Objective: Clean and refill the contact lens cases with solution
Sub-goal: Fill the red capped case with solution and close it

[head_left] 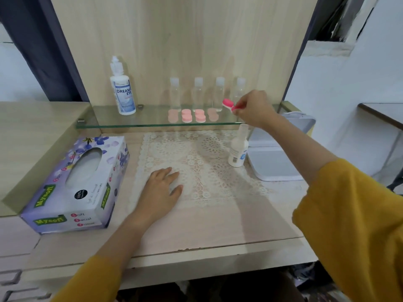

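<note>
Right now, at a pale wooden dressing table [218,232], my right hand [254,110] is raised over the right end of the glass shelf [152,125]. Its fingers are curled and pinch a bright pink contact lens case [228,105], held tilted in the air just in front of the rightmost of the four small clear bottles [219,94] lined up along the shelf.

Four more pink cases [186,116] lie in a row on the glass in front of those bottles; the two outer ones look paler. A large white solution bottle [123,92] with a blue label stands upright at the shelf's left part, well apart from them.

My left hand [162,190] lies flat, palm down, on the lace mat [196,166] below, fingers relaxed and holding nothing.

A smaller white bottle [237,149] stands at the mat's right edge, just beside a pale grey container [277,162]. A floral tissue box [76,184] sits to the left of the mat. Mustard-yellow sleeves [353,214] cover both my arms.
</note>
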Motion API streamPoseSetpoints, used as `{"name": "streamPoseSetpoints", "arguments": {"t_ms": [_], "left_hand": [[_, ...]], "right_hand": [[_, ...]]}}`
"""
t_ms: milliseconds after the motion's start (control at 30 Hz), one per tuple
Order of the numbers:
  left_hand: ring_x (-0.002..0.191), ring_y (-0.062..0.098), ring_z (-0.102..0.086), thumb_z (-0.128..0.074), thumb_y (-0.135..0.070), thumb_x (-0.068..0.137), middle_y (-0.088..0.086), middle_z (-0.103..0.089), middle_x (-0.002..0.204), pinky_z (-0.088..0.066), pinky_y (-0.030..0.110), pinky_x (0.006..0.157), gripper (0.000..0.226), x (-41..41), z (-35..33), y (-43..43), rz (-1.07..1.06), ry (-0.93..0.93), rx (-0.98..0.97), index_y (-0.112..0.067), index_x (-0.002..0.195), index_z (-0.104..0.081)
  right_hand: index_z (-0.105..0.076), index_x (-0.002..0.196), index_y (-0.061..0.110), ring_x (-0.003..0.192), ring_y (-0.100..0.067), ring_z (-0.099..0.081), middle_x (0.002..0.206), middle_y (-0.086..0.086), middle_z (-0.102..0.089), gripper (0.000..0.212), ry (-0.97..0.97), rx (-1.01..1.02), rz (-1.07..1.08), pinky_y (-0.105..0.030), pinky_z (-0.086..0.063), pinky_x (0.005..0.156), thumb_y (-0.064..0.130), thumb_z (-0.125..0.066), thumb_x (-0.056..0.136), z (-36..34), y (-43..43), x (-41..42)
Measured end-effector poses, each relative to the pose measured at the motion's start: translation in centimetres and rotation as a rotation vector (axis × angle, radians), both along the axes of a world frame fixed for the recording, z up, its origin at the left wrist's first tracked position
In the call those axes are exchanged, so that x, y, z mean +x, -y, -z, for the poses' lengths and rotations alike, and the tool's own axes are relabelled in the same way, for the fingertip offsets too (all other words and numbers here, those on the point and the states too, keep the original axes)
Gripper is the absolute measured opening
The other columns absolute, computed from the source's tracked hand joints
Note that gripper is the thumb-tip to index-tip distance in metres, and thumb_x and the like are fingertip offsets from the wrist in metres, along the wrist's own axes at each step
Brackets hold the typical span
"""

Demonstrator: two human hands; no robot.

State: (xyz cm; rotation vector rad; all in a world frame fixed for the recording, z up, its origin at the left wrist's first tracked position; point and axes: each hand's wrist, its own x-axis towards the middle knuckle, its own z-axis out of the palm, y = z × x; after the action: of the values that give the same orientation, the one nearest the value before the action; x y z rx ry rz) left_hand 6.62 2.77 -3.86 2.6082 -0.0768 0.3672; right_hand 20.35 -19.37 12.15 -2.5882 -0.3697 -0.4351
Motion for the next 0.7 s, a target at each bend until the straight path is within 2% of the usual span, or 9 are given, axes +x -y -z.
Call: {"name": "streamPoseSetpoints", "arguments": {"t_ms": [167,233,300,367,467,533,633,700], "left_hand": [[0.133,0.016,-0.024,-0.051,-0.032,0.092,0.000,-0.035,0.146,-0.011,0.018,0.108,0.046,0.1,0.1,-0.2,0.010,0.033,0.004,-0.016,0.135,-0.045],[0.133,0.016,-0.024,-0.052,-0.032,0.092,0.000,-0.036,0.146,-0.011,0.017,0.108,0.046,0.1,0.2,-0.2,0.008,0.042,0.004,-0.016,0.134,-0.046],[0.133,0.016,-0.025,-0.050,-0.037,0.091,0.000,-0.037,0.145,-0.011,0.017,0.107,0.047,0.1,0.3,-0.2,0.008,0.045,0.005,-0.016,0.134,-0.046],[0.133,0.016,-0.025,-0.047,-0.040,0.090,-0.001,-0.037,0.145,-0.010,0.017,0.106,0.050,0.1,0.3,-0.3,0.011,0.043,0.001,-0.016,0.133,-0.047],[0.133,0.014,-0.024,-0.049,-0.038,0.091,-0.002,-0.036,0.145,-0.010,0.017,0.106,0.048,0.0,0.4,-0.3,0.011,0.041,-0.001,-0.016,0.134,-0.046],[0.132,0.013,-0.024,-0.042,-0.045,0.087,-0.002,-0.037,0.145,-0.010,0.016,0.106,0.055,0.0,0.3,-0.3,0.012,0.032,0.002,-0.017,0.134,-0.046],[0.132,0.013,-0.024,-0.034,-0.048,0.079,-0.003,-0.037,0.145,-0.009,0.014,0.105,0.064,-0.1,0.1,-0.2,0.011,0.017,0.000,-0.018,0.134,-0.046],[0.132,0.014,-0.025,-0.034,-0.048,0.078,-0.003,-0.037,0.145,-0.010,0.016,0.106,0.065,-0.1,0.1,-0.2,0.007,0.014,0.000,-0.018,0.134,-0.047]], "right_hand": [[-0.069,0.092,-0.002,0.076,-0.028,-0.062,0.086,-0.017,-0.068,0.037,-0.068,-0.090,0.106,-0.041,-0.055,0.075,0.033,-0.065,0.083,0.4,-0.3,3.2],[-0.067,0.090,-0.003,0.067,-0.024,-0.057,0.077,-0.015,-0.065,0.036,-0.095,-0.125,0.106,-0.037,-0.054,0.068,0.031,-0.066,0.082,0.7,-0.8,3.6],[-0.063,0.078,-0.001,0.054,-0.019,-0.047,0.060,-0.008,-0.053,0.029,-0.122,-0.171,0.117,-0.030,-0.045,0.054,0.028,-0.066,0.082,1.0,-1.3,3.6],[-0.060,0.074,0.003,0.049,-0.016,-0.040,0.054,-0.003,-0.043,0.027,-0.135,-0.196,0.121,-0.025,-0.036,0.048,0.028,-0.066,0.082,1.2,-1.7,3.6],[-0.066,0.087,-0.002,0.055,-0.019,-0.044,0.056,-0.003,-0.045,0.034,-0.141,-0.181,0.108,-0.028,-0.041,0.054,0.032,-0.067,0.081,1.4,-1.9,3.8],[-0.067,0.092,-0.002,0.059,-0.019,-0.047,0.058,-0.003,-0.048,0.037,-0.150,-0.182,0.110,-0.030,-0.043,0.058,0.033,-0.068,0.080,1.4,-1.9,3.9],[-0.068,0.091,-0.002,0.063,-0.019,-0.051,0.069,-0.007,-0.057,0.040,-0.163,-0.164,0.116,-0.033,-0.050,0.064,0.035,-0.073,0.076,1.4,-1.8,4.0],[-0.068,0.085,-0.002,0.061,-0.018,-0.051,0.069,-0.009,-0.059,0.041,-0.170,-0.146,0.130,-0.034,-0.051,0.064,0.037,-0.075,0.073,1.2,-1.6,4.0]]}}
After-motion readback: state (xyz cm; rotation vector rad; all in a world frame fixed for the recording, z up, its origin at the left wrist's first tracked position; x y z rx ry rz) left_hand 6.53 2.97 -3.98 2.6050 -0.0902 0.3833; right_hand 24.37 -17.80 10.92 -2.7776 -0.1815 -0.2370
